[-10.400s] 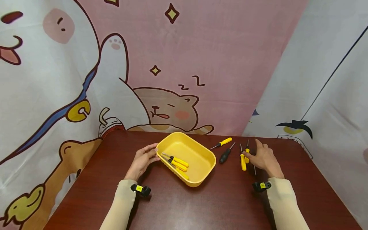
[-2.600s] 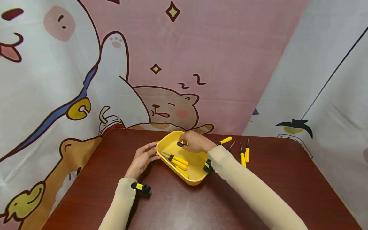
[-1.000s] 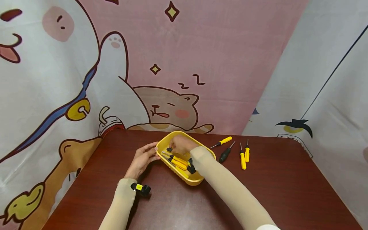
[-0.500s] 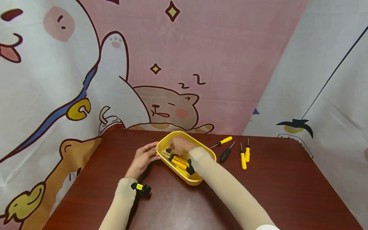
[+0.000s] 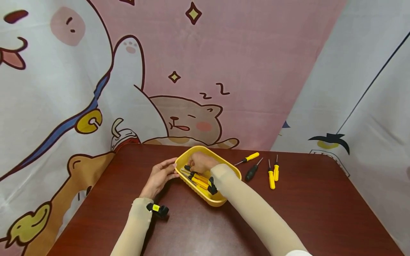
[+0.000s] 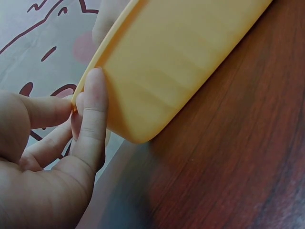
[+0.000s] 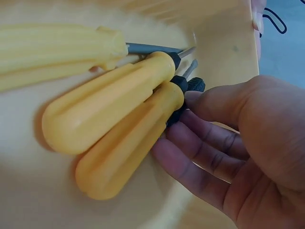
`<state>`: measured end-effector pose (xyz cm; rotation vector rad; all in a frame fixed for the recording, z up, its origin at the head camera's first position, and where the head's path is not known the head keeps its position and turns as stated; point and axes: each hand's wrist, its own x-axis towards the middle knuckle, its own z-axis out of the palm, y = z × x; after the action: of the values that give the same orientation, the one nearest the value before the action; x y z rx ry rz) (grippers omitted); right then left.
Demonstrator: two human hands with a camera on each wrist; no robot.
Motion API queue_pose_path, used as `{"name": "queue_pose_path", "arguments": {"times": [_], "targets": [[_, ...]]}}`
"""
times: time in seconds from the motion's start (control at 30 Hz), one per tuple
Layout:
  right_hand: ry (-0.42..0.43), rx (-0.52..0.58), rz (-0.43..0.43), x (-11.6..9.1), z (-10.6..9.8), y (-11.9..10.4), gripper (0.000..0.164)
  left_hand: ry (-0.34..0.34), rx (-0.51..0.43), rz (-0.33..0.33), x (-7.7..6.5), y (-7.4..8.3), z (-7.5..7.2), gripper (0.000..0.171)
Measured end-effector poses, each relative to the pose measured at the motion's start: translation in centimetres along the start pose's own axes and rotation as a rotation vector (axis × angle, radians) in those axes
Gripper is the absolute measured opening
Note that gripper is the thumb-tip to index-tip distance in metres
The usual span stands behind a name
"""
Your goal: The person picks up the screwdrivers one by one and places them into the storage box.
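Observation:
My left hand (image 5: 158,179) pinches the rim of a yellow plastic bin (image 5: 211,203) at its left corner. In the left wrist view, the fingers lie against the rim and outer wall. My right hand (image 5: 201,163) is down inside the bin, its thumb and fingers around a black-handled screwdriver (image 7: 196,85), whose dark end (image 5: 188,168) shows past the fingers; the rest of it is hidden. Several yellow-handled screwdrivers lie beside it in the bin. Two of them, an upper screwdriver (image 7: 109,105) and a lower screwdriver (image 7: 128,143), lie closest to my fingertips in the right wrist view.
To the right of the bin on the brown table (image 5: 189,231) lie a yellow screwdriver (image 5: 252,156), a dark-handled screwdriver (image 5: 251,173) and two more yellow screwdrivers, one nearer (image 5: 271,179) and one farther (image 5: 276,173). A cartoon-printed cloth (image 5: 256,71) hangs behind the table.
My right hand has gone from the screwdrivers on the right into the bin with the black-handled screwdriver, which was on the table under it. Over the last second it barely moves. The left hand stays put.

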<state>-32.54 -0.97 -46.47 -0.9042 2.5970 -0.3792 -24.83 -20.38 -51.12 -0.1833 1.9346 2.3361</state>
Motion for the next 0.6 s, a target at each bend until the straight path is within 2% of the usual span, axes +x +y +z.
{"name": "queue_pose_path", "arguments": {"times": [0.2,0.43,0.6], "targets": [[0.007,-0.052,0.005,-0.2,-0.2,0.0,0.026,0.004,0.011,-0.001,0.0,0.0,-0.1,0.040],[0.000,-0.004,0.046,-0.7,-0.6,0.1,0.031,0.006,0.000,-0.002,0.0,0.0,-0.1,0.039],[-0.003,0.029,0.037,-1.2,-0.9,0.3,0.035,0.012,-0.007,-0.008,0.0,-0.1,0.0,0.037]]}}
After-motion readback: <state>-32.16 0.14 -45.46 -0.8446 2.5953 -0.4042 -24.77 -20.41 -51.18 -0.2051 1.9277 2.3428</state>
